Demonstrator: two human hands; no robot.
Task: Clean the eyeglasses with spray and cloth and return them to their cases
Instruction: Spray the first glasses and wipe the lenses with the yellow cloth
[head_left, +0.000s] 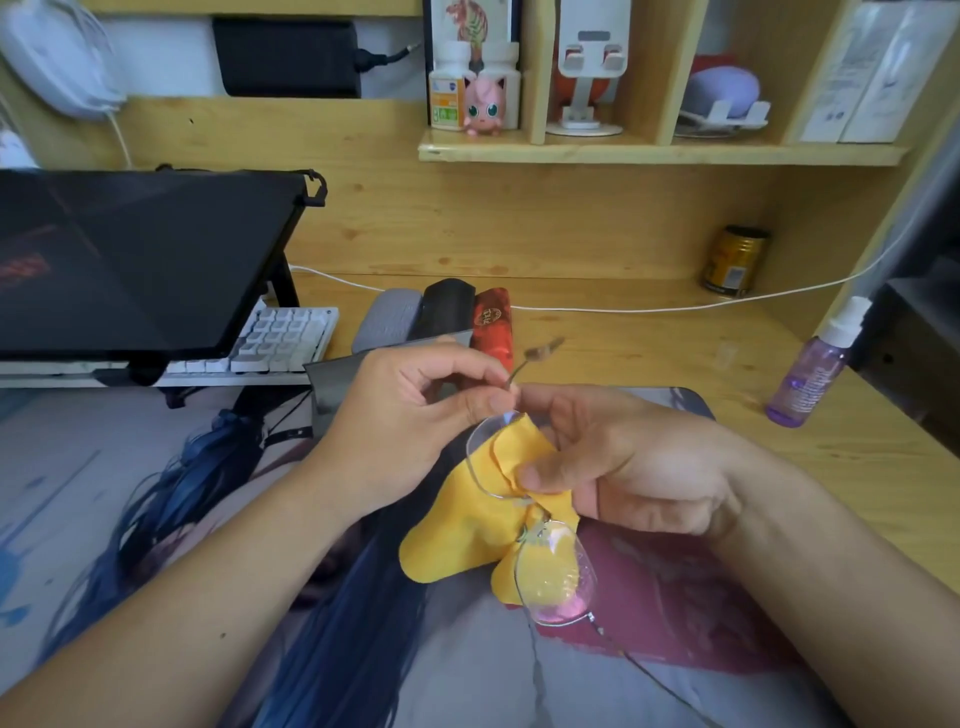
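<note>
My left hand (415, 415) pinches the glasses (519, 499) at the far hinge, long axis running toward me above the desk's (649, 353) near edge, while my right hand (618, 462) clamps the cloth (457, 525) on the farther lens.

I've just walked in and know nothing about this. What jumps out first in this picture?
The bright yellow cloth at the centre, pinched by the right hand against one lens of thin-rimmed eyeglasses. The left hand pinches the glasses by the near temple hinge. Off to the right on the wooden desk stands a purple spray bottle.
</note>
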